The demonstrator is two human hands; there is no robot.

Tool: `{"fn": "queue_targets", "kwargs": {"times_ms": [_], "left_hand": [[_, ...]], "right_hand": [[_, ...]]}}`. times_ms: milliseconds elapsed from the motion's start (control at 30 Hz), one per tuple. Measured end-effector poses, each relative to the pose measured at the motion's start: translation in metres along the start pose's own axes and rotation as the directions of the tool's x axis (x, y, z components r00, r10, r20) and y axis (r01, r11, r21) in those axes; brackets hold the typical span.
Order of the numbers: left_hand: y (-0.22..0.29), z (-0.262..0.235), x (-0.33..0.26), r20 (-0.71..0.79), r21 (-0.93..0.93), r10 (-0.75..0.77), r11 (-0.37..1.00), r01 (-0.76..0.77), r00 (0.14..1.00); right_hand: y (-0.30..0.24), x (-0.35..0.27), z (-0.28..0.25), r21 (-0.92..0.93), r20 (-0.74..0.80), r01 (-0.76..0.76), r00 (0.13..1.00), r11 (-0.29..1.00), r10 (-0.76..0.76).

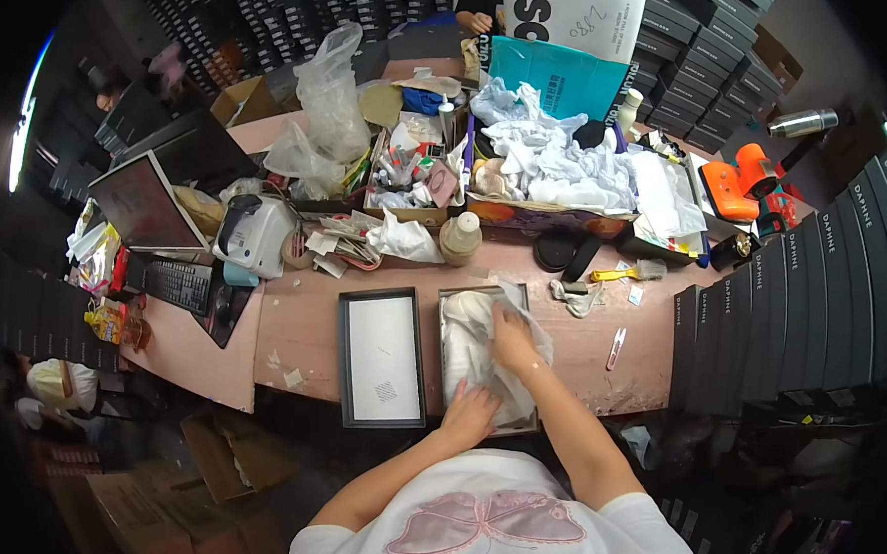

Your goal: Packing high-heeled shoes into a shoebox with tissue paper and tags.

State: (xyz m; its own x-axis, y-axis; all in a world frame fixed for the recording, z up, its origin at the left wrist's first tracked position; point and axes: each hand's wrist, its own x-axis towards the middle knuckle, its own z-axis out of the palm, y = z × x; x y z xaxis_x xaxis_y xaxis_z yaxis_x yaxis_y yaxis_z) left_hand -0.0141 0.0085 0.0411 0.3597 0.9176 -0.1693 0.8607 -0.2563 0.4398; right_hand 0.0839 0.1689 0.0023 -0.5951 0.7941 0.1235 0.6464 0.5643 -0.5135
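A shoebox base stands in front of me, lined with thin white tissue paper. Pale, wrapped shapes that look like white shoes lie inside, partly covered by the paper. My right hand is closed on the tissue paper over the box's right half. At the near end, my left hand has its bent fingers on the paper; the fingertips are partly hidden. Just left of the base lies the dark-rimmed box lid, its white inside facing up.
Right of the box lie thread snips and a yellow-handled brush. Behind it stands a bottle beside bins of crumpled paper. A monitor and keyboard sit left. Stacked dark shoeboxes wall the right side.
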Motion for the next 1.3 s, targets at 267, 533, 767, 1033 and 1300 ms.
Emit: {"fn": "queue_targets", "kwargs": {"times_ms": [267,533,767,1033,1300], "left_hand": [[-0.003,0.025,-0.005,-0.073,0.051,-0.089,0.994,0.093,0.993],[-0.008,0.024,-0.007,-0.285,-0.391,-0.157,0.92,0.035,0.946],[-0.03,0.024,-0.096,-0.194,-0.966,-0.948,0.141,-0.215,0.253],[0.013,-0.03,-0.105,-0.105,-0.816,-0.379,0.562,0.138,0.92],[-0.044,-0.067,0.003,-0.743,-0.197,-0.251,0.968,0.155,0.621]], "right_hand": [[-0.031,0.011,-0.104,0.337,0.032,-0.074,0.997,0.939,0.068],[0.147,-0.083,-0.133,0.071,-0.182,-0.411,0.891,0.909,0.417],[0.049,-0.086,-0.145,0.299,-0.016,-0.311,0.943,0.902,0.331],[-0.092,-0.086,-0.05,0.365,0.735,0.091,0.583,0.927,-0.347],[-0.031,-0.085,-0.072,-0.3,0.127,0.038,0.992,0.953,0.0]]}}
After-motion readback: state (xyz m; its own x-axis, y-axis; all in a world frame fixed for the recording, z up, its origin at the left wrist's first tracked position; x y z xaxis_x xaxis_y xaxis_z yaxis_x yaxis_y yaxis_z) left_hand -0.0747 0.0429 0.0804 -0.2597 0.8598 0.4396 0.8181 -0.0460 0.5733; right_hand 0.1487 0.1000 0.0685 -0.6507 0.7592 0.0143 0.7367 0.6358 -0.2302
